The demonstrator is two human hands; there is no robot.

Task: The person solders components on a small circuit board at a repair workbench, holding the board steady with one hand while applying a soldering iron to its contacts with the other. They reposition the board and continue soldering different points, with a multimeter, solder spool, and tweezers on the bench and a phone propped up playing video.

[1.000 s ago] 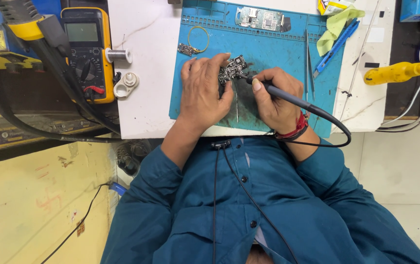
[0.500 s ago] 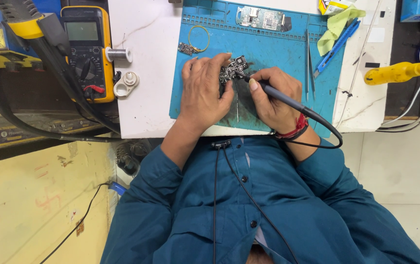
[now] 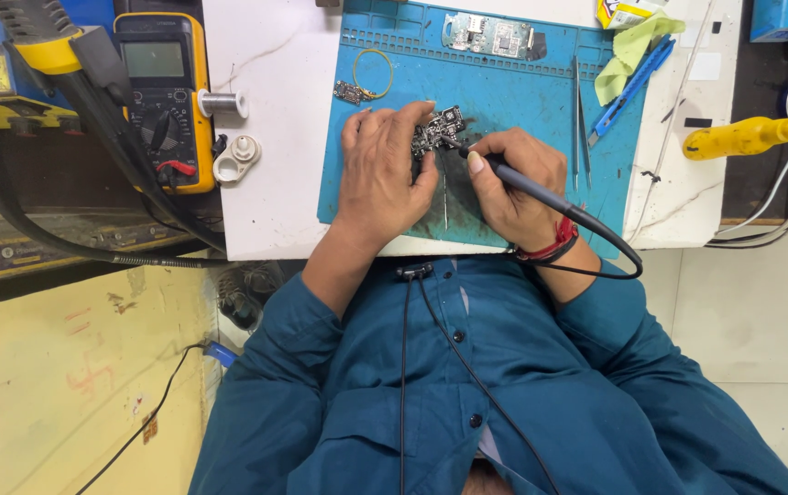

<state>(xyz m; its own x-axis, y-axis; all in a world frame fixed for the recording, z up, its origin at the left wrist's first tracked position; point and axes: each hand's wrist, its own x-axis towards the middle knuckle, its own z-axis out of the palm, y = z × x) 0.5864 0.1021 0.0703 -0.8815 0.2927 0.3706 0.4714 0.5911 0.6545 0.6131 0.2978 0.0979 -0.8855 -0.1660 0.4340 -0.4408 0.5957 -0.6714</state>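
Note:
A small dark circuit board [image 3: 438,128] lies on the blue work mat [image 3: 522,92]. My left hand [image 3: 380,170] presses flat on the mat and pins the board's left side with its fingertips. My right hand [image 3: 513,183] grips a black soldering iron [image 3: 541,194] like a pen, its tip touching the board's right edge. The iron's cable loops off past my right wrist, which wears a red band.
A yellow multimeter [image 3: 160,87] and a solder spool [image 3: 223,103] sit left of the mat. On the mat lie another circuit board [image 3: 490,35], a small board with a wire loop [image 3: 362,84], tweezers [image 3: 579,115] and a blue cutter [image 3: 630,78]. A yellow tool [image 3: 742,136] lies at the right.
Both hands stay on the board. The soldering iron tip has shifted slightly along the board's right edge.

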